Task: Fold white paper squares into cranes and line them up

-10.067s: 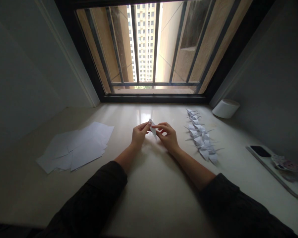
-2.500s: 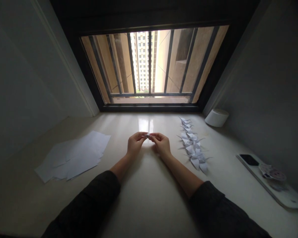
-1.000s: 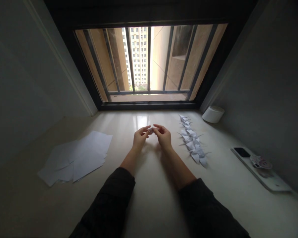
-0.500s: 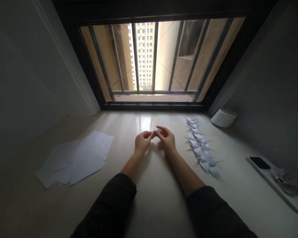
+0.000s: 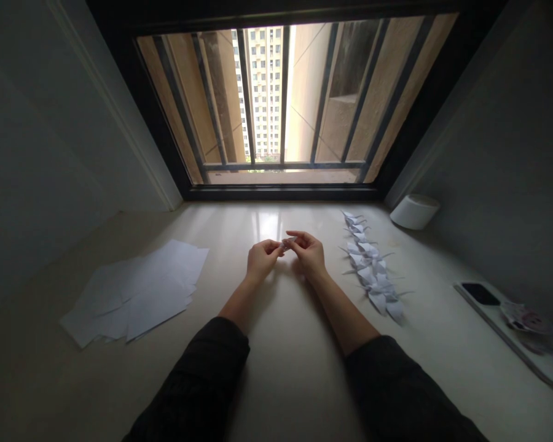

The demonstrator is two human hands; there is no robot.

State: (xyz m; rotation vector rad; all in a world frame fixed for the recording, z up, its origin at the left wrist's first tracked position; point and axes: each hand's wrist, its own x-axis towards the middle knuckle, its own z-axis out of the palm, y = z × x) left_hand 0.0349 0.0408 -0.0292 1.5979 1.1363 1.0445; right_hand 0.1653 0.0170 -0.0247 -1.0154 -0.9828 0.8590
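Between my two hands is a small piece of folded white paper (image 5: 286, 244), mostly covered by the fingers, so its full shape cannot be made out. My left hand (image 5: 262, 259) pinches its left end between thumb and fingers. On the other side my right hand (image 5: 309, 253) grips it with the thumb against the fingers, the index finger stretched above. Both hands are held just over the pale sill. To the right lie several folded paper cranes (image 5: 371, 264) in a loose column. A spread pile of white paper sheets (image 5: 152, 288) lies to the left.
A barred window (image 5: 283, 104) with a dark frame closes off the far side. In the right back corner stands a white cylindrical object (image 5: 415, 212). A phone (image 5: 493, 313) with a decorated grip on its back lies at the right by the wall.
The camera view has shifted slightly. Both hands keep hold of the folded paper in nearly the same place, with only small finger movements.
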